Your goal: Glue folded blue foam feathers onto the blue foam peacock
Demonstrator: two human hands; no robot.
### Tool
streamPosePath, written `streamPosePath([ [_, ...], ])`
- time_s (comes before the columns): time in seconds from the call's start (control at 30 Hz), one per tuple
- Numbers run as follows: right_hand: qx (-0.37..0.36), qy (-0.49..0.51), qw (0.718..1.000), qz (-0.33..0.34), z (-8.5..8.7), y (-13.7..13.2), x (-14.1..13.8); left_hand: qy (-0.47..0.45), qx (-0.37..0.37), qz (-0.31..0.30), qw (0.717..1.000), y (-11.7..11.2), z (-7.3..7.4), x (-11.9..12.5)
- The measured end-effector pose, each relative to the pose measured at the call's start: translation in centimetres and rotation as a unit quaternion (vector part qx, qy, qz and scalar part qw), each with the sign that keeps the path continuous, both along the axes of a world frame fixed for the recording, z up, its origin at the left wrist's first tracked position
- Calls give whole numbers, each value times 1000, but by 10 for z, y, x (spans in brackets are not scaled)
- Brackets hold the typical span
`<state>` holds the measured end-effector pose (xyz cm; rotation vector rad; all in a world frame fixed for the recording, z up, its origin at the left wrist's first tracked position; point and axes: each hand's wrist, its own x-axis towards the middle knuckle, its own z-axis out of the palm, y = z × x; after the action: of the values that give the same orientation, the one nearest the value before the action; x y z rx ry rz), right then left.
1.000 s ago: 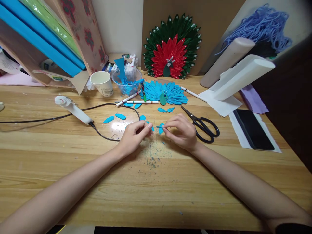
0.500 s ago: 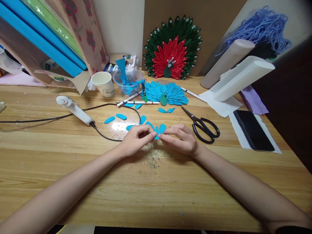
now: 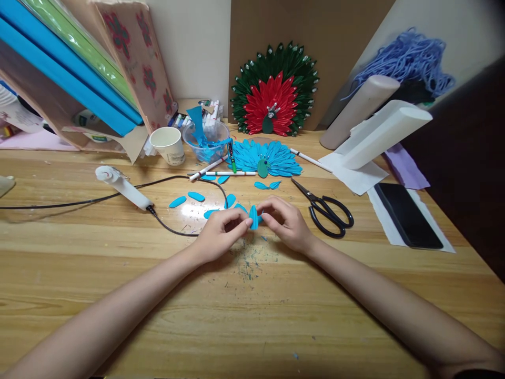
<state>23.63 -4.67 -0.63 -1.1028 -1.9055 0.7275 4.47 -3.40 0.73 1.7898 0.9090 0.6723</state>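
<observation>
Between my hands, just above the table, stands a blue paper petal [image 3: 253, 218] with a crease down its length. My left hand [image 3: 224, 231] pinches its left edge between thumb and fingertips. My right hand [image 3: 287, 223] pinches at its right edge, thumb and forefinger close together. More blue petals lie flat behind and left of my hands, such as one oval petal [image 3: 196, 196] and another petal [image 3: 177, 201]. Two pinched petals [image 3: 261, 185] lie in front of a blue paper peacock [image 3: 280, 158] with a green body.
Black-handled scissors [image 3: 329, 213] lie right of my hands, a phone [image 3: 408, 216] farther right. At left is a white glue gun [image 3: 124, 188] with its black cable. Behind stand a paper cup [image 3: 168, 146], a plastic bowl [image 3: 205, 142], markers [image 3: 231, 173] and a green-red peacock [image 3: 274, 89].
The petal between my hands now shows more of its face, spread wider and upright. My right hand's fingers have curled and shifted slightly. The whole view has tilted up a little.
</observation>
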Motion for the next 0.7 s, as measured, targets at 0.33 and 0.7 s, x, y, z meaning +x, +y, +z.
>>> streamPosePath([
  [0.33, -180, 134, 973, 46, -3, 5, 0, 69, 72, 4, 995, -3, -4, 2],
  [0.7, -194, 118, 972, 66, -4, 4, 1, 36, 27, 30, 999, -2, -5, 2],
])
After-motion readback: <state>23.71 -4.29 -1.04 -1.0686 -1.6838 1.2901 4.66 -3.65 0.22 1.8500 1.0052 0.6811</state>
